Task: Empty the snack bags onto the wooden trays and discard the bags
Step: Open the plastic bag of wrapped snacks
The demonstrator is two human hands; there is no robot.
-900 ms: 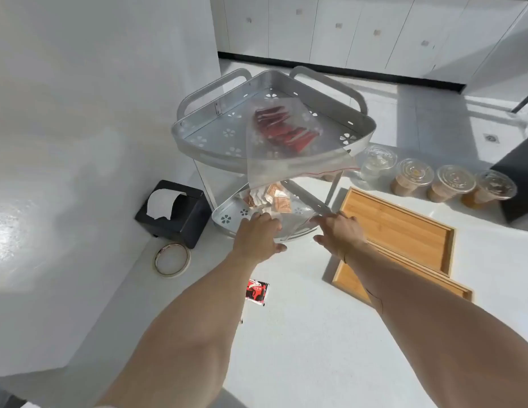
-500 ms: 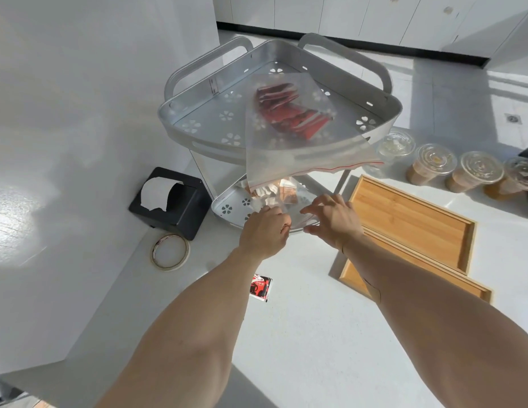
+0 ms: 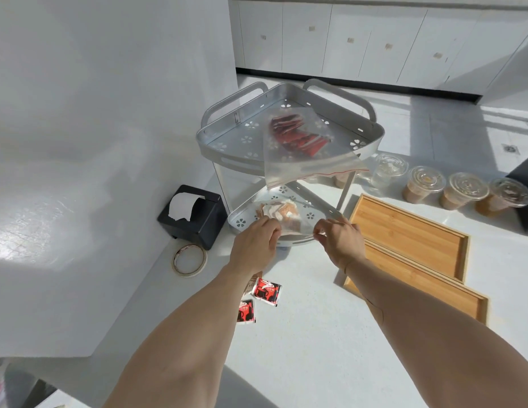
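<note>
Head view: left hand point(image 3: 255, 242) and right hand point(image 3: 342, 241) pinching clear snack bag point(image 3: 283, 214) on rack's lower shelf point(image 3: 240, 222); first bag in hand, next lifted to wooden trays point(image 3: 404, 231).
</note>
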